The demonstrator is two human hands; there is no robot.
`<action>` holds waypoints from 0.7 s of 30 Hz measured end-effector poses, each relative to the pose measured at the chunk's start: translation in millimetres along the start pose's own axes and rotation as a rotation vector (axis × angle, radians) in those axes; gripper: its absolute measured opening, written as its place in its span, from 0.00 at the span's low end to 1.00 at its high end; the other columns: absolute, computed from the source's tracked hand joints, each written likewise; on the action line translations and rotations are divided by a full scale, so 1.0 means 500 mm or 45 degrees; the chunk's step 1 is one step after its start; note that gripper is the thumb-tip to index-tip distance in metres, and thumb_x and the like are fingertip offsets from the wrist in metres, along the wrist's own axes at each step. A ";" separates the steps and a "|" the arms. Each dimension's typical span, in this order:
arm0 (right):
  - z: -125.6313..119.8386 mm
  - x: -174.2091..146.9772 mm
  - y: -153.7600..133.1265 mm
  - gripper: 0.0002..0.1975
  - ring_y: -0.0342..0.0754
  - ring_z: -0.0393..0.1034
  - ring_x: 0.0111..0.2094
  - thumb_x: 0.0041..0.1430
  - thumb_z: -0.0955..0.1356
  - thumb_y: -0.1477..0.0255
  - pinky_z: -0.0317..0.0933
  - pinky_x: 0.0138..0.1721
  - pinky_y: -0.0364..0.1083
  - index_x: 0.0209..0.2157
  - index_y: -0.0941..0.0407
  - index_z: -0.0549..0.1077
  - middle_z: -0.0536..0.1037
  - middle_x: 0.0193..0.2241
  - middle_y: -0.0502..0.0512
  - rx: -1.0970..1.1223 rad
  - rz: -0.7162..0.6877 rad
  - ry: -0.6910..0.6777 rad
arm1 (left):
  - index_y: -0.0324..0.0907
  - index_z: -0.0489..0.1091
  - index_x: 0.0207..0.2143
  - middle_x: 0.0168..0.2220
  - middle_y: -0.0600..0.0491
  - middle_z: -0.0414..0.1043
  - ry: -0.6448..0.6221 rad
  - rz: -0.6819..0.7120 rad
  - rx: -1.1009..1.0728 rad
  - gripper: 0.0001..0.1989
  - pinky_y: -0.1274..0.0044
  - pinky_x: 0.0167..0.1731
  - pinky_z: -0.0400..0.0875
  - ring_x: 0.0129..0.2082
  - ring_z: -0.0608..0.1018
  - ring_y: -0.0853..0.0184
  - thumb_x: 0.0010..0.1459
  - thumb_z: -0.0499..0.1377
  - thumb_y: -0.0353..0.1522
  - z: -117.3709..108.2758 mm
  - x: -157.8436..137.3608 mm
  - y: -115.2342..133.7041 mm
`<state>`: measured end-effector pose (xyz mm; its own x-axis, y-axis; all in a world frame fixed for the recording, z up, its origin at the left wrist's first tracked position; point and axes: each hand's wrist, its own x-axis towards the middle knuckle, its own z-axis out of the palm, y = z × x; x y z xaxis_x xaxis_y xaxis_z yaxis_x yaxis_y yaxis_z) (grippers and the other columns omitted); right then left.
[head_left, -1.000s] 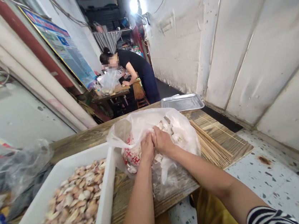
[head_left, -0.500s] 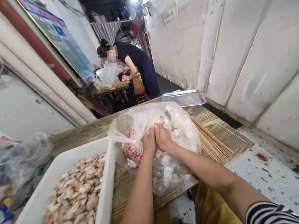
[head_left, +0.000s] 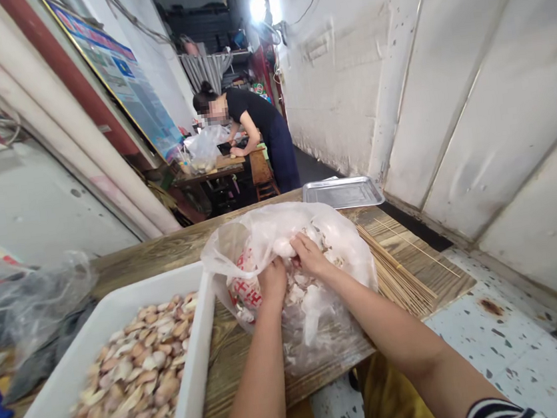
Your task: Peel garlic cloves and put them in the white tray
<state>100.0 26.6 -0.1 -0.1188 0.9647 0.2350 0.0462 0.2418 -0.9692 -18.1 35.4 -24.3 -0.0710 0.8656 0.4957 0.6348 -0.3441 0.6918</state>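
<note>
A clear plastic bag [head_left: 354,254] lies open on the wooden table, with garlic skins [head_left: 311,279] and a red-printed white bag [head_left: 245,290] inside. Both of my hands are within its mouth. My right hand [head_left: 308,252] is closed, its fingers around a whitish garlic bulb [head_left: 284,247]. Lower and to the left, my left hand [head_left: 272,278] reaches down among the skins; its fingertips are hidden. A white plastic tub [head_left: 205,325] full of separated garlic cloves [head_left: 137,379] stands left of the bag.
Bamboo skewers [head_left: 396,269] lie right of the bag on the table [head_left: 246,367]. A metal tray [head_left: 342,193] sits at the far edge. Crumpled plastic bags [head_left: 51,295] are at far left. Beyond the table, another person [head_left: 258,114] bends over a low table with a cutting board.
My hands, pressed together before, have moved apart. The left has dropped lower into the bag, and a whitish bulb now shows at my right fingers. The view has tilted slightly.
</note>
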 end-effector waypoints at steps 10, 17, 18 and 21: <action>-0.011 0.015 -0.001 0.15 0.40 0.64 0.18 0.49 0.64 0.65 0.59 0.19 0.39 0.38 0.52 0.56 0.66 0.19 0.41 0.164 0.203 0.272 | 0.41 0.72 0.33 0.30 0.50 0.75 -0.155 -0.171 -0.051 0.18 0.72 0.40 0.68 0.35 0.76 0.63 0.55 0.49 0.43 -0.034 -0.004 0.060; -0.040 0.005 -0.024 0.07 0.41 0.62 0.24 0.51 0.63 0.67 0.56 0.26 0.40 0.33 0.55 0.64 0.67 0.22 0.45 -0.462 -0.072 0.091 | 0.42 0.70 0.35 0.32 0.52 0.74 -0.317 -0.149 -0.266 0.13 0.76 0.38 0.66 0.34 0.74 0.68 0.52 0.51 0.39 -0.036 -0.002 0.059; -0.041 0.003 -0.028 0.08 0.41 0.61 0.24 0.53 0.62 0.66 0.55 0.27 0.40 0.32 0.55 0.65 0.66 0.21 0.45 -0.557 -0.117 0.068 | 0.41 0.69 0.35 0.31 0.53 0.73 -0.328 -0.136 -0.260 0.13 0.77 0.37 0.66 0.33 0.74 0.68 0.52 0.52 0.39 -0.036 -0.004 0.061; -0.040 -0.002 -0.033 0.12 0.42 0.61 0.26 0.56 0.61 0.61 0.54 0.29 0.40 0.31 0.56 0.66 0.66 0.22 0.47 -0.733 -0.210 0.035 | 0.40 0.66 0.34 0.26 0.55 0.70 -0.273 -0.092 -0.068 0.13 0.78 0.32 0.65 0.27 0.71 0.69 0.52 0.51 0.40 -0.038 -0.009 0.064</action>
<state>119.0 23.8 17.1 -0.1448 0.9102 0.3880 0.5599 0.3987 -0.7263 -11.9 13.4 5.6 0.0537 0.9443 0.3246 0.5923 -0.2919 0.7510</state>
